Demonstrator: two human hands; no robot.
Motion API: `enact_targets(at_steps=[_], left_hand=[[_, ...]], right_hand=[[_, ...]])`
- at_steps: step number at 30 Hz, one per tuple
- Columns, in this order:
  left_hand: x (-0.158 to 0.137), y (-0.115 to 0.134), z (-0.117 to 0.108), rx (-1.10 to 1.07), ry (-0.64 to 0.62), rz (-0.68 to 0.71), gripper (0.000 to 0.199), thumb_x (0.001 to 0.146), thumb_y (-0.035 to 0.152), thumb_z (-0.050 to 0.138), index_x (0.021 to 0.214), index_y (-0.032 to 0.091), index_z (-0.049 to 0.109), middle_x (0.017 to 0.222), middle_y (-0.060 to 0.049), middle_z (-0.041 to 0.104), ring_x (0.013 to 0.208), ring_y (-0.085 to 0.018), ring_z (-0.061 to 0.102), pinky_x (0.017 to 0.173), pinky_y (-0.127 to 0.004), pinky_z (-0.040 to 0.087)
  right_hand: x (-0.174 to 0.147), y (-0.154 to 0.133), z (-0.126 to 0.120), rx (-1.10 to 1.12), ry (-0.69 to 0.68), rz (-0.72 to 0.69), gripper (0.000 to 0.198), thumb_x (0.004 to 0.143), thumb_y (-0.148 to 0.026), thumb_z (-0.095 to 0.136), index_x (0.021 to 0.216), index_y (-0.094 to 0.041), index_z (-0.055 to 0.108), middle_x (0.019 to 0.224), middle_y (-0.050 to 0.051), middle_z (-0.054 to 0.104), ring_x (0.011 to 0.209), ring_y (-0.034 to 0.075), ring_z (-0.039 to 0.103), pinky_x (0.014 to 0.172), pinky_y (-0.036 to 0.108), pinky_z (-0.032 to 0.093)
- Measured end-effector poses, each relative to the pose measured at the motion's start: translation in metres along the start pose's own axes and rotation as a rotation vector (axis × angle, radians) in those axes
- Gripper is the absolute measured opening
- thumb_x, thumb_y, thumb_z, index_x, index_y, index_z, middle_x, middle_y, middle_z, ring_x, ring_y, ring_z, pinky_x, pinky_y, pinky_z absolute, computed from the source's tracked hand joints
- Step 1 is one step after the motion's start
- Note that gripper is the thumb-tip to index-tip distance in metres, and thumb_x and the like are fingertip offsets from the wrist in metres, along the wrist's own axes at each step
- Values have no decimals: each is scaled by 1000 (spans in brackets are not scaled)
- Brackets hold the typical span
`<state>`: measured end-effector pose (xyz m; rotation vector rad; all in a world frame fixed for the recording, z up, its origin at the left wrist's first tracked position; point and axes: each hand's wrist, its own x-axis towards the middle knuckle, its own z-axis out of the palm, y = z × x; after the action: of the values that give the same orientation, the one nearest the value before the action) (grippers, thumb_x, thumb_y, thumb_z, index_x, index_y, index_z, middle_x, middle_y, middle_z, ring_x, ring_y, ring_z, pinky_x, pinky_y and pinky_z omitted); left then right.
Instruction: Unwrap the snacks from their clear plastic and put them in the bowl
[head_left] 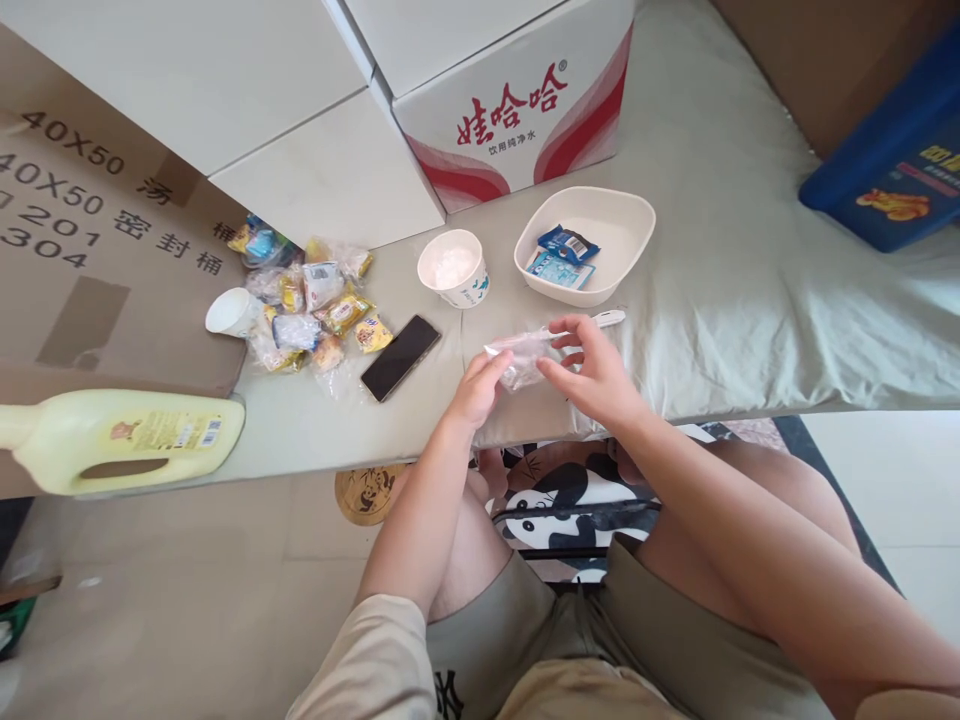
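Observation:
My left hand [478, 388] grips the left side of a small clear plastic bag [523, 362], its thumb lying over the edge. What the bag holds, if anything, I cannot make out. At the bag's right side is my right hand [596, 375], fingers curved and apart, the thumb tip close to the plastic. Just behind these fingers lies a slim white tool with a rounded handle end [610, 318], partly hidden by the hand. Beyond it a cream bowl [630, 235] holds two blue packets [568, 243]. To its left stands a paper cup [469, 288] with white contents.
A phone [401, 357] lies left of my hands, beside a pile of wrapped snacks [322, 290] and a tipped white cup [232, 313]. A yellow bottle [142, 440] lies at the left edge. White boxes [517, 120] stand behind; a blue container [885, 180] is at right.

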<state>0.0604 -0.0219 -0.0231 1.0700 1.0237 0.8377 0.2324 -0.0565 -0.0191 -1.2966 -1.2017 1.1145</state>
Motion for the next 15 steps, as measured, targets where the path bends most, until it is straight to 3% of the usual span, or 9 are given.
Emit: enact_targets(at_steps=[4, 10, 15], left_hand=[[1, 2, 0, 80, 16, 28, 50, 60, 45, 89, 99, 19, 71, 90, -3, 75, 80, -15, 69, 79, -27, 54], [19, 8, -26, 199, 539, 325, 47, 58, 42, 84, 89, 21, 55, 84, 2, 65, 76, -11, 64, 77, -24, 51], [39, 63, -59, 733, 711, 429, 33, 69, 39, 71, 85, 23, 47, 81, 2, 55, 78, -15, 58, 76, -27, 50]], right_hand=[[2, 2, 0, -33, -179, -10, 37, 78, -32, 64, 112, -22, 54, 102, 5, 69, 81, 17, 65, 75, 32, 51], [0, -8, 0, -209, -282, 7, 36, 84, -21, 53, 121, -19, 54, 104, 5, 72, 76, 16, 65, 75, 31, 47], [4, -12, -1, -276, -326, -1, 35, 86, -18, 51, 120, -20, 58, 102, 3, 75, 80, 18, 66, 77, 30, 44]])
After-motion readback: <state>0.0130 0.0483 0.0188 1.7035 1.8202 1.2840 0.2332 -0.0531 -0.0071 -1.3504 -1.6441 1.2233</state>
